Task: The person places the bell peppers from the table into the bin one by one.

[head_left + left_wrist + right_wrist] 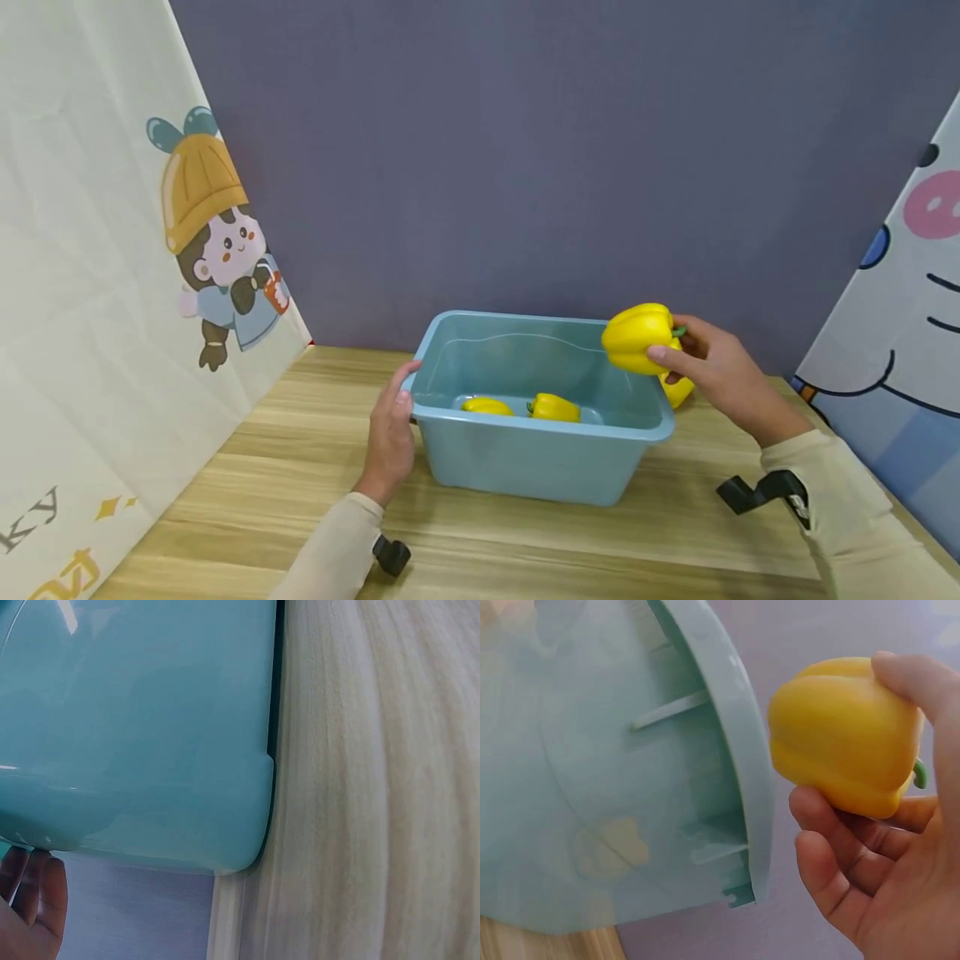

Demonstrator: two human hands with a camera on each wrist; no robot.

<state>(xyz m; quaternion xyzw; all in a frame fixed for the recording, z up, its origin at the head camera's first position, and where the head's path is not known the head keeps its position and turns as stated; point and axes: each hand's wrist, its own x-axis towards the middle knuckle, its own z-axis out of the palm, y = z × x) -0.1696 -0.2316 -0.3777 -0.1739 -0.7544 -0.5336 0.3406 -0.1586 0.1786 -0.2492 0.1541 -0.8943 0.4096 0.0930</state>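
A blue plastic bin (525,458) stands on the wooden table, with two yellow bell peppers inside: one at the left (487,406) and one near the middle (555,407). My left hand (390,433) grips the bin's left rim; in the left wrist view its fingertips (52,889) meet the bin's end. Above the right rim, my right hand (708,362) holds another yellow bell pepper (840,735) between thumb and fingers, its green stem toward the palm. Partly hidden behind that hand, a further yellow pepper (677,393) shows just outside the bin's right end.
A dark grey-blue panel (525,167) rises behind the bin. White printed sheets flank the table, with a cartoon child (225,250) on the left one and a cartoon animal face (930,275) on the right one. Wood tabletop (300,492) extends in front of the bin.
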